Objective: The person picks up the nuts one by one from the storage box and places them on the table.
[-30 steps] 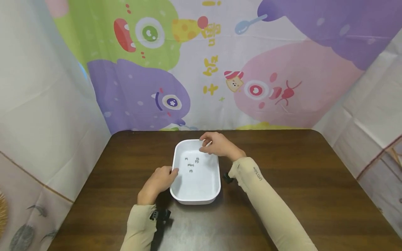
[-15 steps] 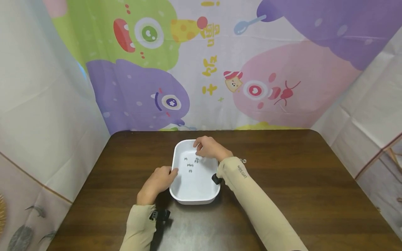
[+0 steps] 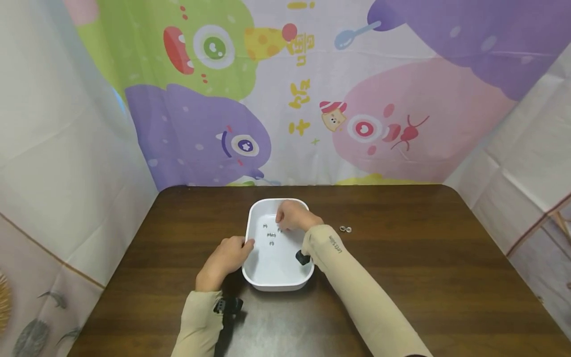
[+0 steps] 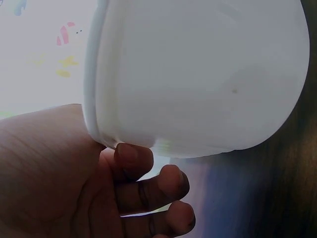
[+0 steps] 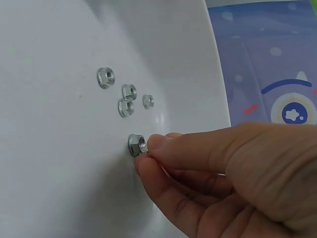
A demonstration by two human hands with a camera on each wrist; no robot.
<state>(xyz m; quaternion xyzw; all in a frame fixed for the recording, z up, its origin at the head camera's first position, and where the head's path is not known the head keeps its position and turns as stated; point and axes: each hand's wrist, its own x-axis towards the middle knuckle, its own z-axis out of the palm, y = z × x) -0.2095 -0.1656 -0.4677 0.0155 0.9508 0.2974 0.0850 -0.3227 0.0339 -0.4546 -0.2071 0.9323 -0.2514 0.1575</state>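
A white tray (image 3: 277,267) lies on the table with several silver flange nuts (image 5: 105,78) scattered on its floor. My left hand (image 3: 226,257) grips the tray's left rim, thumb over the edge; in the left wrist view its fingers (image 4: 171,181) curl below the rim. Reaching into the far right part of the tray, my right hand (image 3: 295,216) has thumb and forefinger pinched together. A flange nut appears to be between those fingertips, almost wholly hidden. Right against them sits another flange nut (image 5: 137,145).
Two flange nuts (image 3: 345,229) lie side by side on the dark wooden table (image 3: 401,258), right of the tray. A cartoon-printed curtain (image 3: 308,163) hangs along the table's back edge. White cloth (image 3: 67,124) hangs on both sides.
My right hand has moved left and down into the tray, its fingertips closing over the nuts at the upper right. The two nuts on the table have come into view. The left hand stays put.
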